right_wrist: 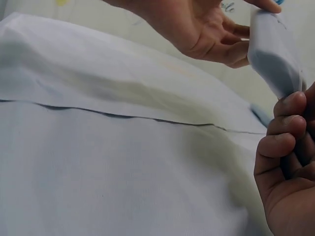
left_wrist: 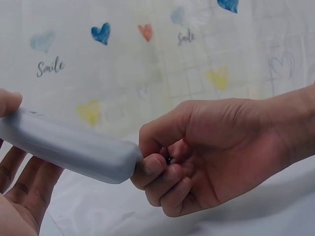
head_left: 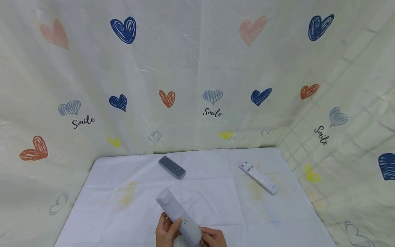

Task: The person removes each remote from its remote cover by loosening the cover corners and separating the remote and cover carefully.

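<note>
The pale device point(head_left: 178, 212) was gripped by the left hand point(head_left: 166, 232) and touched at its near end by the right hand point(head_left: 214, 236), whose hold could not be told

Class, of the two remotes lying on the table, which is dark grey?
In the head view, the left remote; the right remote is white.
</note>
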